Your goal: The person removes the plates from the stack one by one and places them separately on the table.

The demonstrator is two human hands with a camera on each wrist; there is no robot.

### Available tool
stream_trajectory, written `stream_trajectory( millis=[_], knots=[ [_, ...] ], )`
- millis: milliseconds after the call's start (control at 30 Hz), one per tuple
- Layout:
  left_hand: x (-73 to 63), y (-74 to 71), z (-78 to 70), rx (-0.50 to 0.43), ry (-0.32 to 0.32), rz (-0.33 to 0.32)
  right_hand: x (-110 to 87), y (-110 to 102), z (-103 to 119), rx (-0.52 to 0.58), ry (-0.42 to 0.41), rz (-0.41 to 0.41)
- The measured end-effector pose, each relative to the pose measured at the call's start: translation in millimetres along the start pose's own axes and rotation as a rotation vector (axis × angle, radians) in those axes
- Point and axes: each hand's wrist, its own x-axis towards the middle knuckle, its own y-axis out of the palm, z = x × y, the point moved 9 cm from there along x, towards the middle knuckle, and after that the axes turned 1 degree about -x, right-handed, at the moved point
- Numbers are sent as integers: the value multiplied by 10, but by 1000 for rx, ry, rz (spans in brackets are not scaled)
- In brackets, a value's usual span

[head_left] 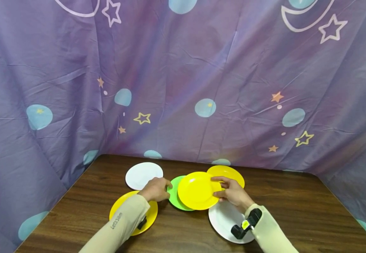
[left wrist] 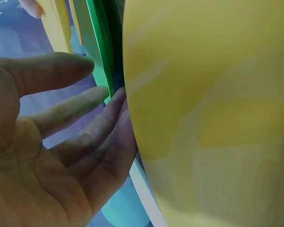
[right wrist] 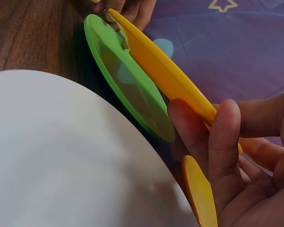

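Note:
My right hand (head_left: 231,193) pinches the right rim of a yellow plate (head_left: 198,190). In the right wrist view, this yellow plate (right wrist: 168,71) is tilted above a green plate (right wrist: 132,90), with the thumb and fingers on either side of its edge. From the head view it covers much of the green plate (head_left: 174,196). At the green plate's left rim is my left hand (head_left: 155,189), its thumb and forefinger spread apart. The left wrist view shows the fingertips of the left hand (left wrist: 61,127) right by the green edge (left wrist: 100,52), the fingers fairly straight.
Under the left forearm lies another yellow plate (head_left: 149,216), with a white plate (head_left: 143,174) behind it. A third yellow plate (head_left: 230,173) sits behind the right hand, and a second white plate (head_left: 222,221) lies under the right wrist. A patterned curtain (head_left: 183,88) hangs behind the wooden table (head_left: 278,196).

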Motion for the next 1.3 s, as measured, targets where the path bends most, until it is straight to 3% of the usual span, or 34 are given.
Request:
stream_trajectory(
  millis=[300,533,1300],
  knots=[
    [-15,-25,47,-38,-36,-27,-47,-179,-1,17,4,-34],
    [-9,-34,38,-34,-14,-41,-113,-362,-13,22,8,-53],
    [-32,-42,31,-26,-21,-39,-443,-1130,-307,9,70,-161]
  ],
)
